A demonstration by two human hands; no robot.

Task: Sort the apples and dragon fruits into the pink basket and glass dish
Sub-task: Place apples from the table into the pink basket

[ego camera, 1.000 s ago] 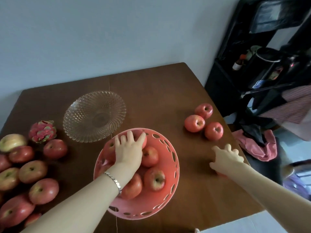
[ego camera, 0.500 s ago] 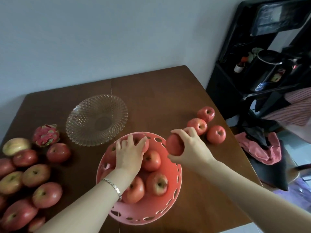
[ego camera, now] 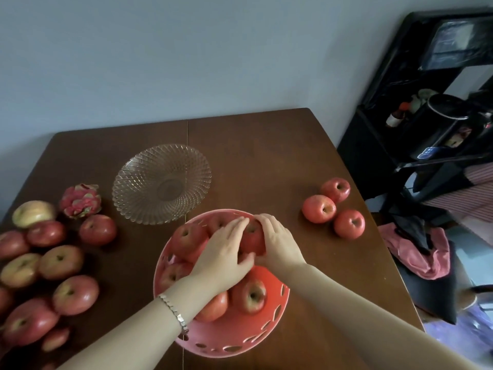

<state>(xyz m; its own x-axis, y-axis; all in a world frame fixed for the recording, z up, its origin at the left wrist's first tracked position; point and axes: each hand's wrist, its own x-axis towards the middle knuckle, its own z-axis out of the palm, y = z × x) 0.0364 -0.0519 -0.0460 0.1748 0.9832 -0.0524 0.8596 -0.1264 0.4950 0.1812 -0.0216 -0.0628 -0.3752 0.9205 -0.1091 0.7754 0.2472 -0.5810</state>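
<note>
The pink basket (ego camera: pixel 229 340) stands at the table's front middle and holds several red apples. My right hand (ego camera: pixel 280 241) grips a red apple (ego camera: pixel 252 237) at the far side of the basket, down among the others. My left hand (ego camera: pixel 224 256) lies flat over the apples beside it, fingers straight and touching that same apple. Behind the basket sits the empty glass dish (ego camera: pixel 161 182). A dragon fruit (ego camera: pixel 80 201) lies to the dish's left. Three apples (ego camera: pixel 318 208) sit on the table at the right.
A pile of several red and yellowish apples (ego camera: pixel 60 261) covers the table's left side. The table's right edge runs close past the three apples. A black shelf unit (ego camera: pixel 416 124) and pink cloth (ego camera: pixel 416 252) lie beyond it.
My right hand carried an apple from the table's right side into the basket and lowered it among the others. My left hand shifted right onto that apple.
</note>
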